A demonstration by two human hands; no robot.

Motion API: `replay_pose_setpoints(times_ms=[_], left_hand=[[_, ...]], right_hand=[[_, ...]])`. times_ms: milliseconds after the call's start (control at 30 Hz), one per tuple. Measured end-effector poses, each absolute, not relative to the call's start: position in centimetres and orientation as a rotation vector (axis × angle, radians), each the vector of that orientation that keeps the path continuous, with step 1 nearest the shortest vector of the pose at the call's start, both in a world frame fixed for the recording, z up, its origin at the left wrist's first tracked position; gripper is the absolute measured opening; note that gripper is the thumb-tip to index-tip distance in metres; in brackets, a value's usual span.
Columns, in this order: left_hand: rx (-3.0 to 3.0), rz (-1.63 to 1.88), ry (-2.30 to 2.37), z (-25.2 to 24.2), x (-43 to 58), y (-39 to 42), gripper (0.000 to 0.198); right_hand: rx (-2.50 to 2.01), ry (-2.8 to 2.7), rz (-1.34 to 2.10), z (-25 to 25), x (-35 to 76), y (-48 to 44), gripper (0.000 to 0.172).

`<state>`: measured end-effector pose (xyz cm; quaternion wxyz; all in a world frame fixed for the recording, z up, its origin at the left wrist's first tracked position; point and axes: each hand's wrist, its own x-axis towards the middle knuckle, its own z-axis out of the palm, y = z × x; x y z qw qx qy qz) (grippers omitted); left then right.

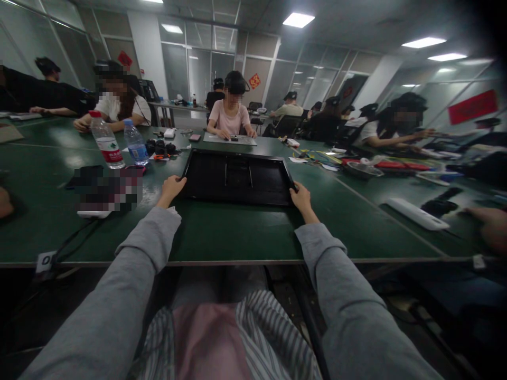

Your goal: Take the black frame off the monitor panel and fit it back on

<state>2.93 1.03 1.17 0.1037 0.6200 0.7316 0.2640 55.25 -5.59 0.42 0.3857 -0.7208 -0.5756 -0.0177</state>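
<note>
A wide, shallow black tray (pixel 267 182) with a raised rim lies in front of me on the green table (pixel 237 235). Inside it, two thin pale strips run front to back near the middle, and the dark surface hides finer detail. My left hand (pixel 173 188) grips the tray's left rim, thumb on top. At the right rim, my right hand (pixel 301 198) is closed in the same way. The fingers under both edges are partly hidden.
Left stand a red-capped bottle (pixel 108 142) and a blue-capped bottle (pixel 135 143), near dark phone-like items. A white power strip (pixel 415 214) lies right, beyond cables and a bowl (pixel 362 169). Across the table sits a person (pixel 232 113); other people's hands reach in at both sides.
</note>
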Motion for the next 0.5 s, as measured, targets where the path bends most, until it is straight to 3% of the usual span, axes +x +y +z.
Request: replay_pose_setpoints(times_ms=[267,400,500], left_hand=[[1.727,0.738,2.257,1.4,2.3,0.1,0.055],[1.718,0.804,2.293,1.8,2.4,-0.7,0.048],[1.807,0.997,2.379,2.6,4.0,-2.1,0.054]], right_hand=[[-1.841,-1.316,0.072,-1.0,55.5,-4.0,0.053],[-1.887,-1.360,-0.053,-0.2,53.8,-4.7,0.052],[-1.904,-1.362,-0.231,0.9,52.0,-5.3,0.055]])
